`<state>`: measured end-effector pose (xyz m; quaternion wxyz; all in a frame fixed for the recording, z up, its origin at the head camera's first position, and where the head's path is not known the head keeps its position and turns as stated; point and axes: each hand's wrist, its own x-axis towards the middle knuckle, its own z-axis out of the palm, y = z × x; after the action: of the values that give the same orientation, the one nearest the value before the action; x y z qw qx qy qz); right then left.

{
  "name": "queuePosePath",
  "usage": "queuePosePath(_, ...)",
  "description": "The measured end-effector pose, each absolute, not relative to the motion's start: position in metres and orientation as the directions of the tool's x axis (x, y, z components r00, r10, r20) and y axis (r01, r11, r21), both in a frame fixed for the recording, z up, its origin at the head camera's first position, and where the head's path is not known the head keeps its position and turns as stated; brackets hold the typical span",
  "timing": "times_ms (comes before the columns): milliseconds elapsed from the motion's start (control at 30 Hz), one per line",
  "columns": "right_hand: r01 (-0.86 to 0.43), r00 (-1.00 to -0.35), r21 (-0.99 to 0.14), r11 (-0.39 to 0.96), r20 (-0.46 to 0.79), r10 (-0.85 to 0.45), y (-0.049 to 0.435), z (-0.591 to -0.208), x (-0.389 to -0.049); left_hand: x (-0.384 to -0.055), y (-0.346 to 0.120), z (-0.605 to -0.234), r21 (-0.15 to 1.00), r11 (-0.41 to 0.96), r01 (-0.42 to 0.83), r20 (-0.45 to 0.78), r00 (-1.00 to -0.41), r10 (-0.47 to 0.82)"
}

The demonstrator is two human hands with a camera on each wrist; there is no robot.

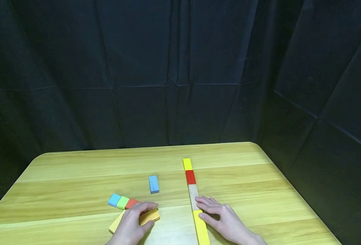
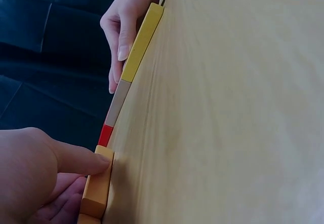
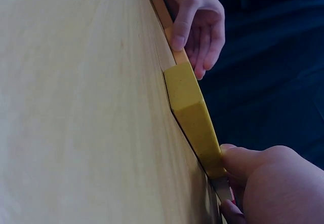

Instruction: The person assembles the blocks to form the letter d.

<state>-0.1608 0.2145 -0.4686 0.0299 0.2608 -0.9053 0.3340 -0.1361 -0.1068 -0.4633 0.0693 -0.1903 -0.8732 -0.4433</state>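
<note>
While in left hand (image 1: pixel 131 222), one orange block (image 1: pixel 150 216)

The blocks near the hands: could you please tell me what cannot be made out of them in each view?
Head view: left hand covers part of the orange block; bottom edge cuts off the near yellow block.
Left wrist view: bottom edge cuts off the other orange block.
Right wrist view: right hand partly hides the pale block.

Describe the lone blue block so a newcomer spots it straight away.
On the wood-grain table, look beyond the left hand, left of the long row of blocks. The blue block there lies alone, whereas the other blue one abuts a green block.
</note>
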Motion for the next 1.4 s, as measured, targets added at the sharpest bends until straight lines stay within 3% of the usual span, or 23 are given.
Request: queuePosePath(1400, -0.482, -0.868, -0.594, 0.645, 0.221, -0.445, 0.2137, -0.4691, -0.1598, -0.1352, -0.1027, -0.4649, 0.715, 0.561, 0.417, 0.311, -0.908, 0.280)
